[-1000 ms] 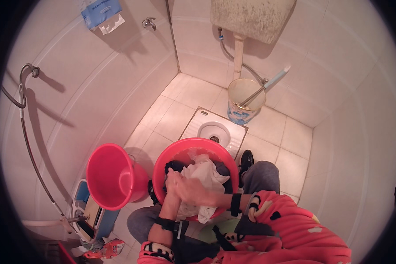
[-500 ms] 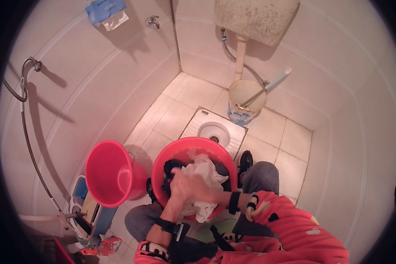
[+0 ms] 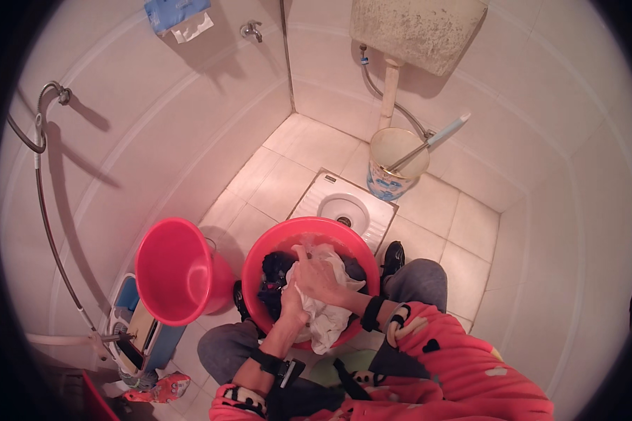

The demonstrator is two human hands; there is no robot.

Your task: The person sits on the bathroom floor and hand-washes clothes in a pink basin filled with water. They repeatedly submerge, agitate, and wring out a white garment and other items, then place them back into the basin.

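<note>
Between my legs stands a red basin (image 3: pixel 314 224) with wet laundry in it. A white garment (image 3: pixel 328 324) lies bunched over darker clothes (image 3: pixel 277 266), one end draped toward the near rim. My left hand (image 3: pixel 293 307) is closed on the white garment near the middle of the basin. Against it, slightly farther and to the right, my right hand (image 3: pixel 317 279) also grips the cloth, its back turned up. The cloth hides part of the fingers of both hands.
A red bucket (image 3: pixel 163 270) stands left of the basin, beside a blue-sided rack (image 3: pixel 163 351). Beyond the basin is a squat toilet (image 3: pixel 347 203). A patterned bin (image 3: pixel 390 184) holds a long-handled brush (image 3: pixel 448 130). A shower hose (image 3: pixel 49 231) hangs at left.
My hands have moved apart from their blurred, overlapping position. My right hand is now farther forward on the white garment, and my left lies nearer and lower.
</note>
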